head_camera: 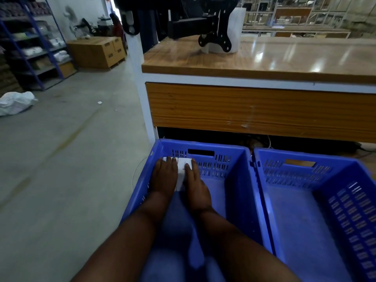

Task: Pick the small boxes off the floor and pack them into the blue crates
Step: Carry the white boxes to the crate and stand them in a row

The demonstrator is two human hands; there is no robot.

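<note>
Hands lie flat inside the left blue crate (240, 180) at its 11 o'clock corner: left hand (163, 178) and right hand (195, 186), fingers straight, pressing on white small boxes (182, 171) between and beneath them. How many boxes, I cannot tell; palms hide most. At 3 o'clock the second blue crate (305, 210) is cut off by the frame.

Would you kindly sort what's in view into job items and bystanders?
Job: white boxes under left hand and right hand; left blue crate; right blue crate.
Bystanders: wooden workbench, white sack, blue shelving.
</note>
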